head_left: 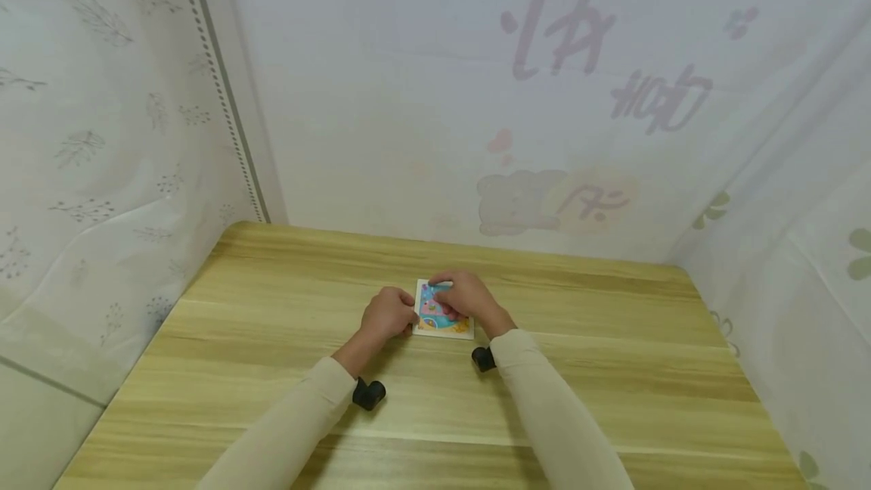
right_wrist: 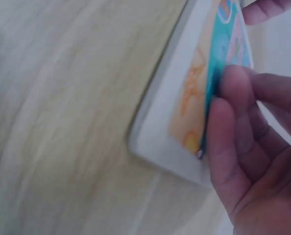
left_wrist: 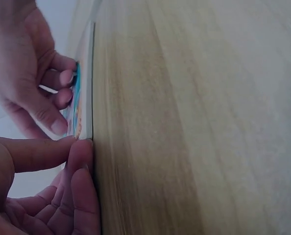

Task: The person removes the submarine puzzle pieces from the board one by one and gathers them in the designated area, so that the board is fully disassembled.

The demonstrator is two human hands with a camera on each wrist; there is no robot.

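Note:
A small picture board (head_left: 444,329) with a white border and a colourful blue, pink and orange picture lies on the wooden table. At its left edge my left hand (head_left: 390,311) pinches the near corner between thumb and index finger, the other fingers loosely folded beside it in the left wrist view. My right hand (head_left: 468,298) is over the board's right half, its bent fingertips (right_wrist: 221,117) touching the picture near the border between teal and orange. Part of the picture is hidden beneath this hand.
The wood-grain table (head_left: 599,376) extends around the board. Pale printed curtains (head_left: 381,97) hang behind it and at both sides. A black wrist device (head_left: 370,395) sits at the left cuff, and another black device (head_left: 483,359) at the right cuff.

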